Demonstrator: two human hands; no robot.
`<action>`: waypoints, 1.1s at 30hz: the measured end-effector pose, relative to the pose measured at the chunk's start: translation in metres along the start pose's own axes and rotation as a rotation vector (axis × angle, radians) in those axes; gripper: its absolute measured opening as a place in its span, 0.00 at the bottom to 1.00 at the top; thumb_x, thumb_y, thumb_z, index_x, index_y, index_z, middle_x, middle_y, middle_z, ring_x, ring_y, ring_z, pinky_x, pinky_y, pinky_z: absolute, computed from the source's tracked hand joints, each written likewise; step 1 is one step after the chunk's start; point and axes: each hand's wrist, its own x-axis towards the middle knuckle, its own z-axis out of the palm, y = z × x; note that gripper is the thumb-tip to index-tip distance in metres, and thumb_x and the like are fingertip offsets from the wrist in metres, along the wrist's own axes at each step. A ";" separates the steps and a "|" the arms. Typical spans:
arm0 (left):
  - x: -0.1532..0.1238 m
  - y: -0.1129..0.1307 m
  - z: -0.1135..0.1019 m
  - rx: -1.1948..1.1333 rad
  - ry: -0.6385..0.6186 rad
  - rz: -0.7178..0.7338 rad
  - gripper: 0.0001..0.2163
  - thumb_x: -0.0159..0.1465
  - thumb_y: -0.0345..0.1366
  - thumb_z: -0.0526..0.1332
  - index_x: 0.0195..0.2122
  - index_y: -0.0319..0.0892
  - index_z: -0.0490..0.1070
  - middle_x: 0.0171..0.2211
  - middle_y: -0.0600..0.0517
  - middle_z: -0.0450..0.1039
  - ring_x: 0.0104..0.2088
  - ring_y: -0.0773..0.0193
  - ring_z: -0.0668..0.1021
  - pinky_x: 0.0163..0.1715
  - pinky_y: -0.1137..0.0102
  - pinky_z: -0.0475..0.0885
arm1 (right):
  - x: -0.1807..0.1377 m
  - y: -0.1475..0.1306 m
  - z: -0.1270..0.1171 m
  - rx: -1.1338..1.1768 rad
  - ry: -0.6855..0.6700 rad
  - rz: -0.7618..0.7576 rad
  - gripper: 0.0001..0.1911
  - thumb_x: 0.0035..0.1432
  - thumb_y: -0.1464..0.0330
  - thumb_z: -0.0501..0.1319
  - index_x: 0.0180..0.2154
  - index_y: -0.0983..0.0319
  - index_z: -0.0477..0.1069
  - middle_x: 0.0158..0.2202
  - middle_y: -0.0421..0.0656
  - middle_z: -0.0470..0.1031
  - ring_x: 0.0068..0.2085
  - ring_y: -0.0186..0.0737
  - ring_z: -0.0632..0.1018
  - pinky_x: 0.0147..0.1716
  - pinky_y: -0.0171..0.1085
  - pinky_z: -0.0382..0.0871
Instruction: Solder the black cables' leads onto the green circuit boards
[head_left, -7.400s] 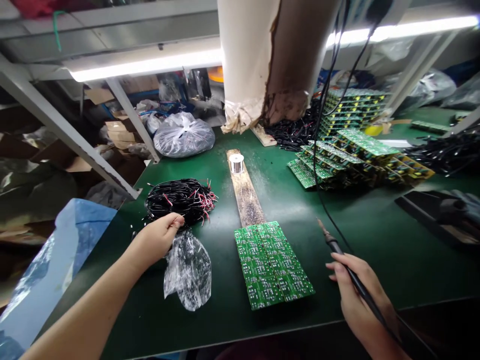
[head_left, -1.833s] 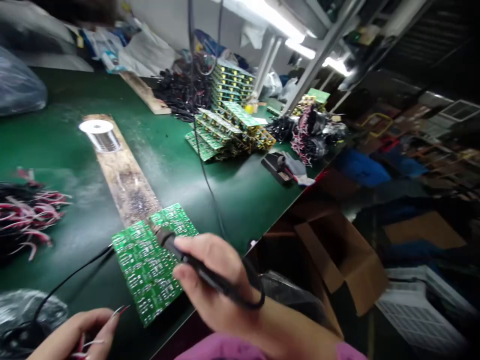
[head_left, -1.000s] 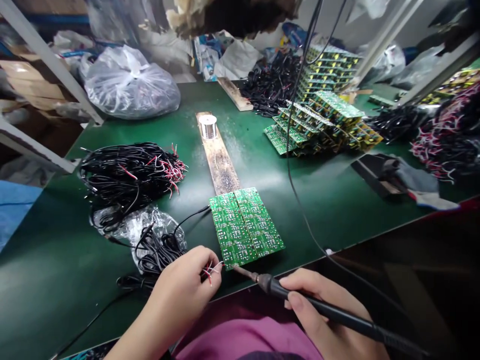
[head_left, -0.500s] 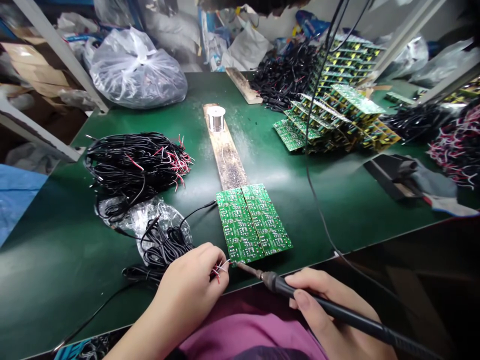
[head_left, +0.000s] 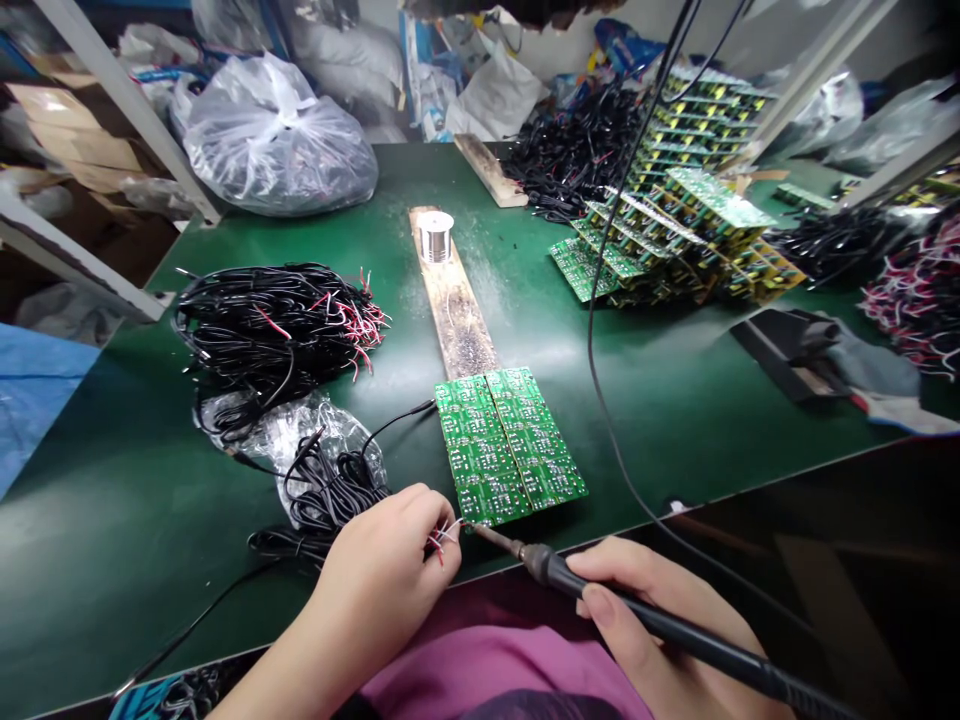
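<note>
Soldering step | left hand (head_left: 379, 590) fingers closed, pinching red-white wire ends (head_left: 444, 540) | right hand (head_left: 645, 625) gripping soldering iron (head_left: 540, 567), tip at 7 o'clock corner of 2-panel green circuit board (head_left: 510, 445) | next: 1 wire to pad

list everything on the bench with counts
circuit board panels: two, green, side by side, near edge
stacked circuit boards: many, green and yellow, back right
wooden planks: two, brown, middle and far edge
solder spool: one, silver, on nearer plank
black wire bundle: one, red and white ends, left
clear plastic bags: two, left and beyond the bench
soldering iron: one, black, tip at panel corner
left hand: pinching wire ends
right hand: holding the soldering iron
</note>
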 end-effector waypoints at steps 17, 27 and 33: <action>-0.001 -0.002 0.003 0.028 0.008 0.022 0.06 0.69 0.35 0.54 0.35 0.46 0.68 0.33 0.55 0.71 0.34 0.62 0.73 0.34 0.67 0.60 | -0.002 -0.002 -0.008 -0.041 -0.013 -0.023 0.06 0.65 0.64 0.61 0.43 0.50 0.75 0.35 0.35 0.82 0.33 0.37 0.83 0.33 0.33 0.79; -0.002 -0.003 0.003 0.047 0.026 0.044 0.05 0.69 0.34 0.55 0.35 0.46 0.67 0.33 0.55 0.70 0.33 0.63 0.73 0.34 0.66 0.61 | -0.001 -0.001 -0.007 -0.009 0.006 -0.007 0.06 0.65 0.65 0.61 0.43 0.50 0.75 0.36 0.34 0.82 0.35 0.35 0.84 0.37 0.31 0.79; -0.011 -0.008 0.006 -0.020 0.106 0.124 0.05 0.72 0.37 0.54 0.41 0.48 0.69 0.39 0.55 0.69 0.33 0.65 0.73 0.33 0.68 0.64 | -0.007 0.006 -0.015 -0.015 -0.002 0.014 0.07 0.66 0.65 0.60 0.46 0.51 0.74 0.38 0.34 0.81 0.35 0.32 0.83 0.38 0.27 0.78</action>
